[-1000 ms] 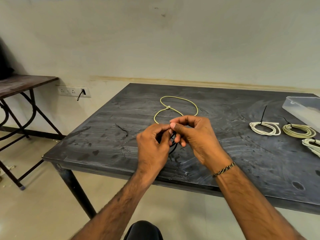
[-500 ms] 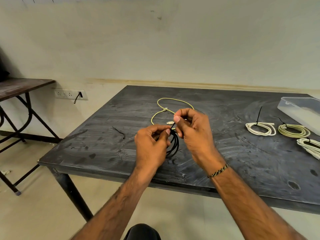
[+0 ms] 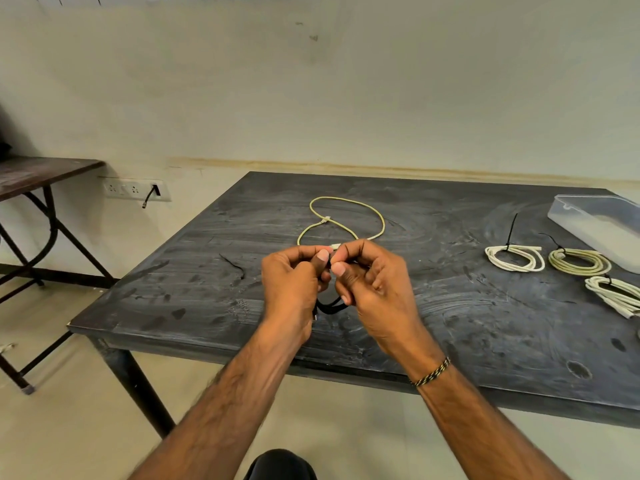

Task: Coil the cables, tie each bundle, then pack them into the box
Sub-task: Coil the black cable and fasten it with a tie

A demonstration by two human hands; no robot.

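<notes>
Closed in tighter than half a second back, thumbs nearly touching. Left hand and right hand both pinching black cable coil above tabletop near edge, loops hanging below, between palms. Probably cinching tie. Yellow cable uncoiled just beyond. Three tied bundles and box far right, nearer right hand.

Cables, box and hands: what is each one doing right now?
black cable: coiled, gripped by both hands.
left hand: gripping it.
right hand: gripping it.
yellow cable: loose, uncoiled.
three pale bundles: coiled, tied.
clear box: holds no cables.
spare tie: lying unused.
</notes>
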